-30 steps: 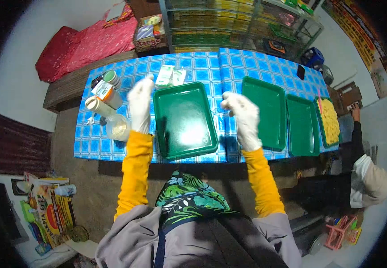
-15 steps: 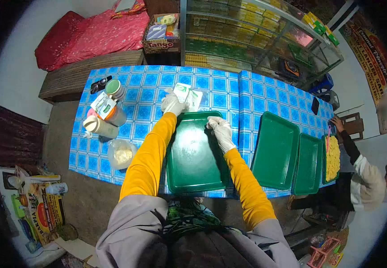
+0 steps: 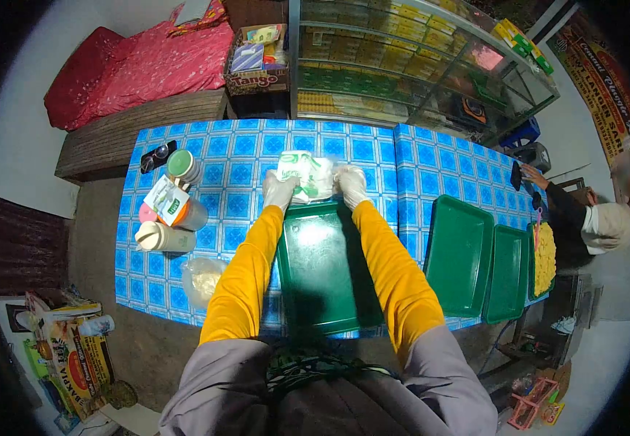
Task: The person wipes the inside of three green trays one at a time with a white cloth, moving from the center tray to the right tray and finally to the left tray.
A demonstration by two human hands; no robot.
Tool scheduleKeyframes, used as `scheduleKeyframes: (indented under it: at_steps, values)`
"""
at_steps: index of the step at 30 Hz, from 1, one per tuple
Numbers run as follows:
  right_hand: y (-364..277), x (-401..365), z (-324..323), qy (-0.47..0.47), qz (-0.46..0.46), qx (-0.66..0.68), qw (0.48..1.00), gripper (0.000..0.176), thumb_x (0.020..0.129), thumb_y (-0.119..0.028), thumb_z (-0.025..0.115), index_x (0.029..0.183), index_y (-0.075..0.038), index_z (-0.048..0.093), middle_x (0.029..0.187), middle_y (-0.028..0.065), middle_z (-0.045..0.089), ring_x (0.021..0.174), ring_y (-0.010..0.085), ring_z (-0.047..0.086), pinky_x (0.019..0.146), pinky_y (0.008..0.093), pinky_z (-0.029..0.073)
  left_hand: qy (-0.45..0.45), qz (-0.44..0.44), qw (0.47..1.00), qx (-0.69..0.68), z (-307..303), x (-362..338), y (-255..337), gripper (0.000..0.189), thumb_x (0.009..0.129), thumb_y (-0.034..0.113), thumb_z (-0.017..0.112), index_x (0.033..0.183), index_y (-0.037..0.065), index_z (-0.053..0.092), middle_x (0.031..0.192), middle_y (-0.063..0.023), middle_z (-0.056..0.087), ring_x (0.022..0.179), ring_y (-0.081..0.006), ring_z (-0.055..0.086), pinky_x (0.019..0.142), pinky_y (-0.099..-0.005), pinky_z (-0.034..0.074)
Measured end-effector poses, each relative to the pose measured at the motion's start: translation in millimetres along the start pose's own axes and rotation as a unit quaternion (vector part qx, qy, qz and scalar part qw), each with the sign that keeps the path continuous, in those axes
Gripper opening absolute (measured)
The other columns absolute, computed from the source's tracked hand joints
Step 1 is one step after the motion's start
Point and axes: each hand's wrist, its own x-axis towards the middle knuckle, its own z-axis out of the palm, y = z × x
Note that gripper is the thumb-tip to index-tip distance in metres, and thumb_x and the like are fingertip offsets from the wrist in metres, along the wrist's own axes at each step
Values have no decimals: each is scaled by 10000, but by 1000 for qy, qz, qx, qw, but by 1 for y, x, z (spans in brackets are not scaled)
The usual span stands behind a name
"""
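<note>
White gloves cover both my hands. At the far end of a green tray (image 3: 322, 269), my left hand (image 3: 279, 191) grips the left side of a white plastic packet with green print (image 3: 302, 173). My right hand (image 3: 352, 184) has its fingers closed at the packet's right edge. The packet looks crumpled and lies just beyond the tray's far rim. Inside the tray, the bare green surface shines under the light, with my arms' shadow across its near part.
Left on the blue checked tablecloth (image 3: 242, 145) are stacked cups (image 3: 184, 167), a cream jug (image 3: 162, 237) and a bag of pale dough-like stuff (image 3: 203, 282). To the right are two green trays (image 3: 460, 254) (image 3: 507, 272) and yellow food (image 3: 544, 258). Another person's hand (image 3: 534, 176) reaches near a phone (image 3: 516, 175).
My right hand has moved from above the tray's far right corner up to the packet. My left hand stays by the packet. The other person has shifted, their hand now at the phone.
</note>
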Motion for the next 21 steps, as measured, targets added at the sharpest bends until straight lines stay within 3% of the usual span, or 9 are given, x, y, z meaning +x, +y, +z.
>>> scheduleKeyframes:
  at_steps: [4,6,7,12,14,15,16,20,21]
  values:
    - [18,10,19,60,-144,-306,939,192,804,-227,620,891,-119,753,837,189,698,795,385,687,718,495,533,-1,13,1000,13,4,-1,-2,569,634,266,814,1041,-64,590,1019,-263,672,972,-393,658,879,-429,514]
    - [12,6,20,-25,-202,-466,861,167,787,-188,600,847,-115,737,921,181,701,861,374,687,760,481,541,12,44,997,54,5,0,-6,493,655,183,824,1024,-36,582,932,-156,696,843,-245,679,767,-362,547]
    - [10,3,17,-53,-193,-485,851,167,774,-170,583,830,-114,730,975,187,691,899,372,680,781,476,538,9,41,997,67,6,2,-7,505,656,185,826,1040,-34,582,958,-163,697,872,-251,679,781,-364,545]
    - [17,9,19,-55,-132,-469,871,227,791,-214,603,878,-54,738,944,197,717,872,364,706,804,457,553,0,26,995,101,4,3,-6,554,665,239,825,1064,-52,572,1028,-235,664,966,-351,647,863,-420,512]
    - [15,14,14,107,22,-211,971,285,791,-259,640,900,-17,742,919,188,734,851,353,718,808,426,556,-11,6,995,100,2,1,2,584,675,283,817,1069,-69,568,1077,-285,630,1044,-420,610,928,-454,483]
    - [0,23,4,5,-86,-518,851,294,778,-267,677,884,-3,749,901,184,742,813,300,722,769,385,549,-8,11,993,114,2,0,3,588,682,290,819,1074,-68,566,1080,-288,631,1048,-424,612,926,-457,484]
    - [1,5,-10,59,-80,-76,992,235,757,-194,682,851,11,749,850,152,745,726,239,697,695,355,532,-6,17,992,127,3,1,6,591,689,296,822,1078,-66,565,1084,-291,631,1051,-427,613,924,-459,486]
    - [-17,-3,-70,212,-30,284,934,55,730,-42,632,724,-23,683,694,48,654,568,155,567,543,277,447,-25,33,985,168,5,6,6,620,703,316,823,1115,-63,556,1124,-298,622,1082,-440,602,928,-475,481]
    - [-46,-34,-72,237,-117,307,914,46,738,-18,620,707,-34,650,671,34,625,551,150,536,531,275,433,-28,49,977,205,5,9,6,666,710,331,823,1162,-66,538,1158,-303,605,1097,-451,591,934,-490,474]
